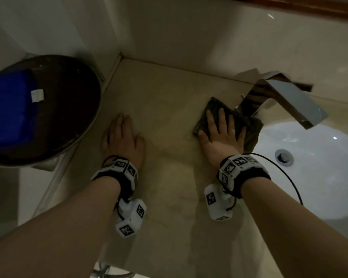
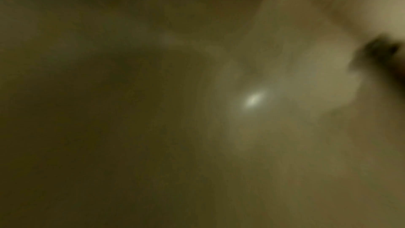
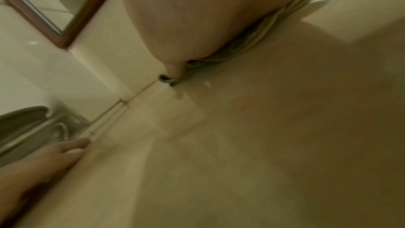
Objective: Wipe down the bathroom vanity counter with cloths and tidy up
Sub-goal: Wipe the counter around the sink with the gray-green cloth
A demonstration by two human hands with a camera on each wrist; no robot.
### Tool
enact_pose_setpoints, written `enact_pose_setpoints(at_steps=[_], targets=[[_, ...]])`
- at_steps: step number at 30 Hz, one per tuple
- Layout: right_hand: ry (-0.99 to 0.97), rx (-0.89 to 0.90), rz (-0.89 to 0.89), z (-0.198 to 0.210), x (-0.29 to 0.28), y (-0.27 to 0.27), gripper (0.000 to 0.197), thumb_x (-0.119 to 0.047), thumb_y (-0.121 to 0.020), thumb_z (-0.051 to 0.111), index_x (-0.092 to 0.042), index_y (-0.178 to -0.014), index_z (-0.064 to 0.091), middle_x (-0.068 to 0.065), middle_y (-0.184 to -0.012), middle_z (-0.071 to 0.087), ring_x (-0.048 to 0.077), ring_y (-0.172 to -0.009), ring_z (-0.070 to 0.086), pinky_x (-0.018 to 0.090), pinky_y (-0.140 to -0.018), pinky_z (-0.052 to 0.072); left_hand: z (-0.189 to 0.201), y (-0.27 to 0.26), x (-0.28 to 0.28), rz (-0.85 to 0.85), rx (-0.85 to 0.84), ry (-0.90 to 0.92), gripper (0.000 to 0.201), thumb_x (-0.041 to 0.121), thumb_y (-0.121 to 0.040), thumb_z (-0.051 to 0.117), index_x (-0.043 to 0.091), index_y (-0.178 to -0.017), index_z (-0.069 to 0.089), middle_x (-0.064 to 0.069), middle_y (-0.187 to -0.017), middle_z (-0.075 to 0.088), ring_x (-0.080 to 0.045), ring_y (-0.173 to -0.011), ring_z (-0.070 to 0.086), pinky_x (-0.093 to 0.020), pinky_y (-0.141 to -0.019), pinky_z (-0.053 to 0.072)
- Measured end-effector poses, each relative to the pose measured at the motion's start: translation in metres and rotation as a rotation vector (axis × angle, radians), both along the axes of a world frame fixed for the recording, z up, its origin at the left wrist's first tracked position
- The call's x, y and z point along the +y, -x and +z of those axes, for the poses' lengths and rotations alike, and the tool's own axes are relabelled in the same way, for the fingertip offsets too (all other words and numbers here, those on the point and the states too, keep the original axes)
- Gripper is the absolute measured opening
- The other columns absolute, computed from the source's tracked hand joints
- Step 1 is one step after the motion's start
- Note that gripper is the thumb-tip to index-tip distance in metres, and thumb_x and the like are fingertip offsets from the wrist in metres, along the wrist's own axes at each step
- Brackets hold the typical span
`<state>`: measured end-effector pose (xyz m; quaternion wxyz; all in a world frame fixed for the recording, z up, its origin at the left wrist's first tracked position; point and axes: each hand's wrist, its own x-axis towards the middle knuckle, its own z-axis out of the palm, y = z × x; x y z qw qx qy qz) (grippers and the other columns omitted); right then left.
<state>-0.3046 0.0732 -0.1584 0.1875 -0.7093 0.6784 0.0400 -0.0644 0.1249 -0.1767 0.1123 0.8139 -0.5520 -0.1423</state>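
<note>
Head view, cloth (image 1: 252, 127) flat under right hand (image 1: 222, 135), beside faucet (image 1: 285, 101)

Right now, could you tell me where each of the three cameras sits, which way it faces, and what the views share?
Head: worn on the head, looking down at the counter, faucet and sink; both forearms show, left hand flat on the counter, right hand pressing the cloth.
Left wrist: low against the counter, dark and blurred; no body part is discernible.
Right wrist: under the right palm, looking along the counter to the wall corner; palm, cloth edge and left fingers show.
Shared: head and right wrist both show the cloth, left hand and counter.
</note>
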Motion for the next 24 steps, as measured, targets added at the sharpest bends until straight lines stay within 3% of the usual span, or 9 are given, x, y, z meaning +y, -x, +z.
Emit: enact_pose_setpoints(at_steps=[4, 6, 11, 13, 15, 18, 21, 24], targets=[[-0.003, 0.008, -0.028, 0.000, 0.007, -0.022, 0.064, -0.058, -0.096, 0.016, -0.038, -0.150, -0.013, -0.006, -0.158, -0.024, 0.023, -0.145, -0.020, 0.057, -0.114, -0.013, 0.014, -0.013, 0.001, -0.023, 0.216, -0.022, 0.074, 0.034, -0.093, 0.055, 0.018, -0.153, 0.016, 0.000, -0.161, 0.008, -0.019, -0.146, 0.012, -0.033, -0.119, 0.009], [-0.017, 0.012, 0.010, 0.001, 0.012, -0.038, 0.065, -0.059, -0.096, 0.015, -0.037, -0.150, -0.014, -0.005, -0.157, -0.026, 0.024, -0.145, -0.022, 0.058, -0.113, -0.015, 0.020, -0.022, 0.013, -0.001, 0.282, -0.023, 0.071, 0.032, -0.094, 0.055, 0.017, -0.153, 0.017, -0.001, -0.161, 0.008, -0.020, -0.146, 0.014, -0.030, -0.118, 0.012], [0.001, -0.032, 0.172, 0.000, 0.034, -0.111, 0.064, -0.058, -0.096, 0.013, -0.035, -0.151, -0.012, -0.003, -0.158, -0.024, 0.026, -0.145, -0.022, 0.060, -0.111, -0.015, 0.013, -0.049, 0.059, 0.002, 0.089, -0.115, 0.068, 0.032, -0.099, 0.041, 0.012, -0.153, 0.005, -0.009, -0.161, 0.000, -0.028, -0.147, 0.005, -0.040, -0.120, 0.007], [0.053, -0.059, 0.239, -0.004, 0.048, -0.140, 0.064, -0.058, -0.096, 0.014, -0.035, -0.152, -0.007, -0.001, -0.160, -0.018, 0.027, -0.146, -0.018, 0.061, -0.111, -0.015, 0.000, -0.053, 0.069, -0.026, 0.041, -0.159, 0.068, 0.039, -0.100, 0.033, 0.012, -0.153, 0.000, -0.009, -0.161, -0.004, -0.028, -0.147, 0.002, -0.041, -0.120, 0.004], [0.076, -0.063, 0.288, -0.009, 0.059, -0.158, 0.064, -0.057, -0.096, 0.015, -0.034, -0.152, -0.004, 0.000, -0.160, -0.015, 0.028, -0.146, -0.017, 0.062, -0.110, -0.016, -0.009, -0.053, 0.071, -0.054, -0.044, -0.129, 0.071, 0.048, -0.095, 0.021, 0.011, -0.153, 0.005, -0.012, -0.161, 0.003, -0.032, -0.146, 0.008, -0.044, -0.119, 0.007], [0.073, -0.062, 0.298, -0.008, 0.064, -0.163, 0.064, -0.057, -0.096, 0.016, -0.034, -0.152, -0.004, 0.000, -0.160, -0.016, 0.028, -0.146, -0.017, 0.062, -0.110, -0.014, -0.012, -0.052, 0.072, -0.082, -0.102, -0.110, 0.081, 0.055, -0.086, 0.011, 0.009, -0.153, 0.011, -0.016, -0.159, 0.010, -0.034, -0.145, 0.014, -0.046, -0.117, 0.010], [0.065, -0.075, 0.306, -0.008, 0.061, -0.159, 0.063, -0.058, -0.096, 0.016, -0.036, -0.152, -0.005, -0.003, -0.160, -0.017, 0.025, -0.146, -0.018, 0.060, -0.112, -0.015, -0.006, -0.054, 0.070, -0.094, -0.088, -0.147, 0.092, 0.062, -0.076, -0.002, 0.012, -0.153, 0.002, -0.012, -0.161, 0.002, -0.031, -0.147, 0.007, -0.044, -0.117, 0.006], [0.028, -0.087, 0.326, -0.005, 0.061, -0.154, 0.063, -0.061, -0.096, 0.017, -0.040, -0.151, -0.006, -0.007, -0.159, -0.017, 0.021, -0.146, -0.018, 0.056, -0.113, -0.017, 0.000, -0.053, 0.070, -0.086, -0.071, -0.190, 0.080, 0.059, -0.088, 0.008, 0.013, -0.153, -0.003, -0.010, -0.161, -0.005, -0.030, -0.147, 0.004, -0.044, -0.117, 0.006]])
